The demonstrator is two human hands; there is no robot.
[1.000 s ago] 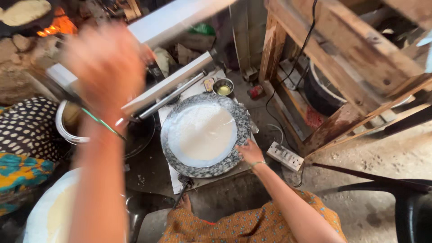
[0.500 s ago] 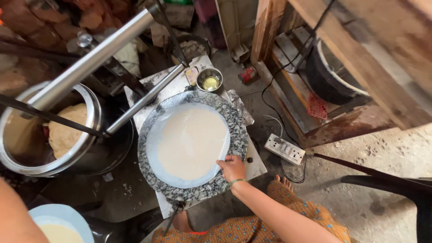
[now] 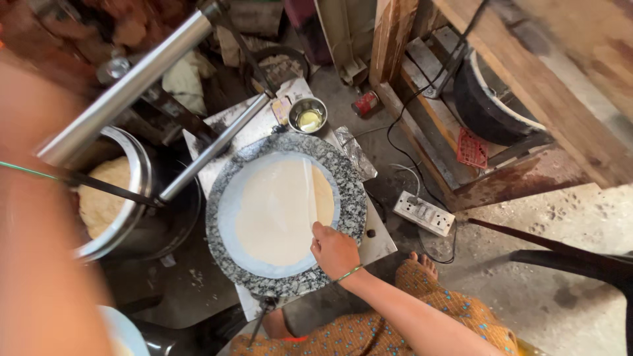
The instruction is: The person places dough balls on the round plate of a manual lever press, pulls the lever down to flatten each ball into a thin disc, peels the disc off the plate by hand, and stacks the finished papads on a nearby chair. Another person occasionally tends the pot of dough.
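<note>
speckled granite disc (image 3: 290, 280) carried a thin dough round (image 3: 280, 211). right hand (image 3: 335, 250) pinched its clear sheet (image 3: 316, 191), peeling; left hand (image 3: 39, 217) blurred, grip untellable. next seemed a slow, even lift.

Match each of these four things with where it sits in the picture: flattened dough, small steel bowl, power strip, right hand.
Things:
1. flattened dough
2. small steel bowl
3. power strip
4. right hand

Places:
A. on the floor, right of the slab
B. at the dough's lower right edge
C. on the round granite slab
D. beyond the slab's far edge

Pairs: 1-C, 2-D, 3-A, 4-B
</note>
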